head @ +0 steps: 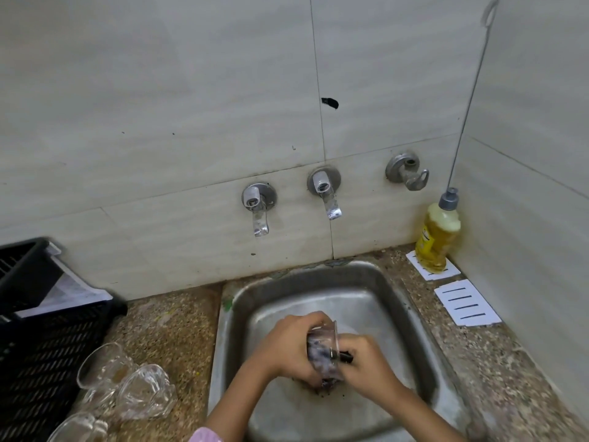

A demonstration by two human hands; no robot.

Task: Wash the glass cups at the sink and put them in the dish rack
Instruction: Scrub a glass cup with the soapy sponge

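Note:
Over the steel sink (376, 282), my left hand (283, 347) grips a glass cup (323, 346) lying on its side, its mouth turned to the right. My right hand (366, 366) holds a dark scrubber (345, 357) pushed into the cup's mouth; dark material shows through the glass. Three more glass cups lie on the speckled counter (165, 317) at the lower left: one (102, 371), one (146, 392) and one (79, 429) at the frame's bottom edge. The black plastic dish rack (54, 333) stands at the far left.
Two wall taps (256, 205), (326, 193) stick out above the sink, with no water seen running. A valve (406, 172) sits further right. A yellow dish-soap bottle (438, 234) stands in the back right corner, with white slotted cards (467, 303) beside it.

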